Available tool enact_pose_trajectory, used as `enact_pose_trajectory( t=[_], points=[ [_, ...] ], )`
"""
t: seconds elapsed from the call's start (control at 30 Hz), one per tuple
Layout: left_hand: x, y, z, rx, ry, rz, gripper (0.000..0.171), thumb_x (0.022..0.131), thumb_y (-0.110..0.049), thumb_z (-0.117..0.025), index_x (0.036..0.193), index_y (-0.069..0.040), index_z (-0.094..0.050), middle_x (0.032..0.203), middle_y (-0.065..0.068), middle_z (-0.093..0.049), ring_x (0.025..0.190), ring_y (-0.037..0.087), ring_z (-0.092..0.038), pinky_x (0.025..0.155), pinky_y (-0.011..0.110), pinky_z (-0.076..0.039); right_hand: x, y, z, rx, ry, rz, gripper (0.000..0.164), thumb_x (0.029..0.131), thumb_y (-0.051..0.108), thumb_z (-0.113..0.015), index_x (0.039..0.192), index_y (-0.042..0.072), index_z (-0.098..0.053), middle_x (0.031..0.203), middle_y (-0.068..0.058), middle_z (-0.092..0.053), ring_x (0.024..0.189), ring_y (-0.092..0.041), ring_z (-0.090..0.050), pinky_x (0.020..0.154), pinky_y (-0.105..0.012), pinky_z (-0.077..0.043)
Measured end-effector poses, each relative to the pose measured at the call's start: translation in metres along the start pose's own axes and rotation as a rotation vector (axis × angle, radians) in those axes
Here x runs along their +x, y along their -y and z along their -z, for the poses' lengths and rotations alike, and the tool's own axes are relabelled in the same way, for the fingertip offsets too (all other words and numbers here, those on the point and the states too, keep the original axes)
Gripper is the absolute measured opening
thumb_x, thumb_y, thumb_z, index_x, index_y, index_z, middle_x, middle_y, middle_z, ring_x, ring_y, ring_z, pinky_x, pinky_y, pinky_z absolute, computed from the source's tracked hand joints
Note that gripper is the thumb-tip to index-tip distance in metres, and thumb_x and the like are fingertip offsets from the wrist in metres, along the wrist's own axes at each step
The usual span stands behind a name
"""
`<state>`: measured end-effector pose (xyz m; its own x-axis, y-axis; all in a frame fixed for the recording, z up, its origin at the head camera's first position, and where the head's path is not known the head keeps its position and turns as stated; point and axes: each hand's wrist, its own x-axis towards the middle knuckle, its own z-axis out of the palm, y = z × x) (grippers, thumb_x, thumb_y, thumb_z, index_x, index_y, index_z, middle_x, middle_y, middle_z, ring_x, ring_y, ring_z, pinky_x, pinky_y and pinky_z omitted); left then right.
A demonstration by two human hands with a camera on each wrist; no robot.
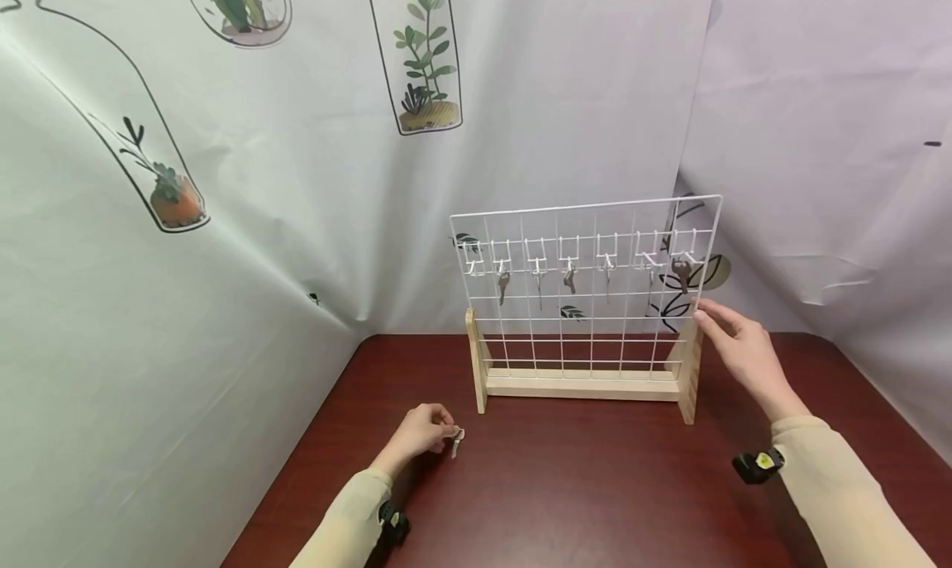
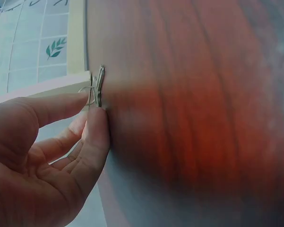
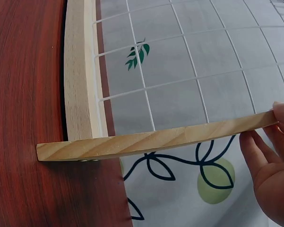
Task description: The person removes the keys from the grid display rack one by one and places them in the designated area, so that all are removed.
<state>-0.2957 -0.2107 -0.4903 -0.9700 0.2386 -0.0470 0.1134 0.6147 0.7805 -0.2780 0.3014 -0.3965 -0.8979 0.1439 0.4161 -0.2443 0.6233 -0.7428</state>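
The left hand (image 1: 420,430) pinches a key (image 1: 457,444) between its fingers near the bench (image 1: 595,485), before the wire rack's (image 1: 583,386) left end; the right hand's (image 1: 746,357) fingers pinch its right wooden upright (image 1: 692,378).

1. You have a red-brown bench (image 1: 580,485) with darker streaks of grain.
2. Your grid (image 1: 587,206) is plain white; the stand (image 1: 583,387) is pale wood with tan stripes.
3. Your key (image 2: 99,87) is silvery.
4. Your sleeves (image 1: 840,485) are plain cream.
5. You face a whitish backdrop (image 1: 297,121) printed with black-outlined jars (image 1: 430,116), green plants (image 1: 427,47) and a pale-green circle (image 3: 210,195).
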Motion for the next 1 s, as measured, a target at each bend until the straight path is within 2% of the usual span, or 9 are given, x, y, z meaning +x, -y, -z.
enact_pose_trajectory(
  t=[0.33, 0.6, 0.8, 1.0],
  points=[
    [0.001, -0.002, 0.017, 0.002, -0.064, 0.000, 0.013, 0.089, -0.009, -0.075, 0.086, -0.003, -0.064, 0.072, 0.008, -0.063, 0.058, 0.014, -0.061, 0.054, 0.030, -0.057, -0.001, -0.002, 0.000, 0.008, 0.004, -0.002, 0.055, 0.105, 0.043, -0.052, 0.146, 0.005, -0.052, 0.142, -0.027, -0.052, 0.130, -0.050, -0.046, 0.100, -0.067, -0.038],
    [0.002, -0.008, 0.033, 0.037, -0.127, -0.032, 0.015, 0.089, -0.009, -0.075, 0.083, -0.004, -0.063, 0.069, 0.006, -0.064, 0.055, 0.013, -0.060, 0.053, 0.027, -0.054, 0.000, -0.001, 0.000, 0.008, 0.005, 0.006, 0.054, 0.105, 0.042, -0.052, 0.146, 0.008, -0.052, 0.142, -0.026, -0.052, 0.130, -0.050, -0.046, 0.099, -0.067, -0.038],
    [0.005, -0.013, 0.039, 0.033, -0.121, -0.032, 0.013, 0.091, -0.009, -0.072, 0.083, -0.004, -0.063, 0.073, 0.013, -0.066, 0.058, 0.014, -0.061, 0.054, 0.025, -0.051, 0.000, 0.000, 0.000, 0.006, 0.003, 0.007, 0.053, 0.105, 0.041, -0.052, 0.146, 0.006, -0.052, 0.141, -0.027, -0.053, 0.129, -0.050, -0.046, 0.100, -0.066, -0.038],
    [0.008, -0.022, 0.042, 0.057, -0.119, -0.061, 0.013, 0.092, -0.010, -0.070, 0.084, -0.005, -0.062, 0.068, 0.005, -0.063, 0.059, 0.015, -0.061, 0.055, 0.027, -0.048, 0.000, 0.000, -0.001, 0.000, -0.006, 0.010, 0.053, 0.105, 0.041, -0.052, 0.145, 0.006, -0.053, 0.140, -0.026, -0.054, 0.129, -0.048, -0.047, 0.102, -0.064, -0.038]
  ],
)
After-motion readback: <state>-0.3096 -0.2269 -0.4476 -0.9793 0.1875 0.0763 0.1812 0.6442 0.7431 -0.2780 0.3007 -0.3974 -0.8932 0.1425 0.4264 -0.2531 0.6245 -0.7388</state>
